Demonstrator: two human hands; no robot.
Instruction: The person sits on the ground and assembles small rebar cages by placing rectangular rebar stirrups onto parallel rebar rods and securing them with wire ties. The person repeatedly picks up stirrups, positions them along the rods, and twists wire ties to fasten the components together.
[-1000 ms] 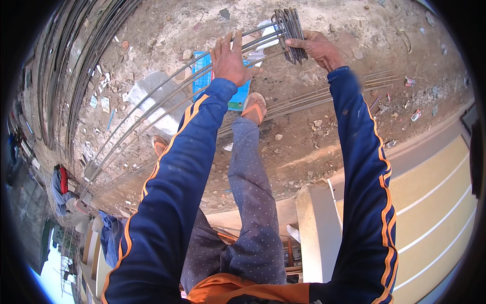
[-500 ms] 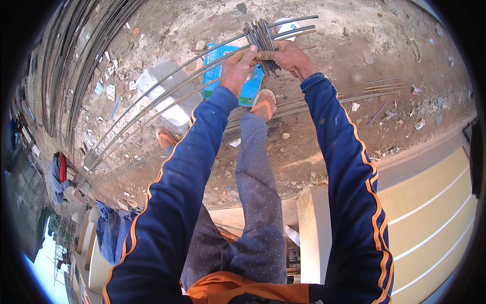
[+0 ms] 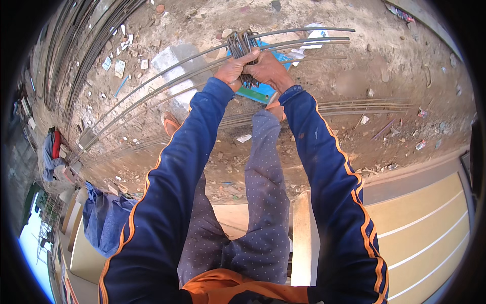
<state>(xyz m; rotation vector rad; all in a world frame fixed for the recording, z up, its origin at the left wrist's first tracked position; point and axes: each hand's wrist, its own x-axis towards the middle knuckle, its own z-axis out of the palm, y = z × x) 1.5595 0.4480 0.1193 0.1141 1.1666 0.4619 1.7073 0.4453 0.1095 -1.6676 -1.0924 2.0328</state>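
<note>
A bundle of rectangular steel stirrups (image 3: pixel 241 44) hangs around several long rebar rods (image 3: pixel 316 30), bunched tightly together. My left hand (image 3: pixel 231 70) closes on the near left side of the bundle, thumb pointing right. From the right, my right hand (image 3: pixel 272 71) grips the same bundle, its fingers partly hidden behind the steel. The two thumbs nearly meet. The rods run from the lower left, past my hands, to free ends at the upper right. Below the bundle, a blue and green sheet (image 3: pixel 255 94) lies on the ground near my foot.
More long rods (image 3: pixel 76 55) lie in a curved pile at the far left. Thinner rods (image 3: pixel 349 107) cross the dirt behind my feet. A pale slab (image 3: pixel 174 63), paper scraps and rubble litter the ground. Blue cloth (image 3: pixel 104 218) hangs at lower left; a striped tan surface (image 3: pixel 420 238) is at lower right.
The stirrup bundle has slid left along the rods with both hands on it, leaving a longer stretch of rod ends at the right. The view has also shifted slightly.
</note>
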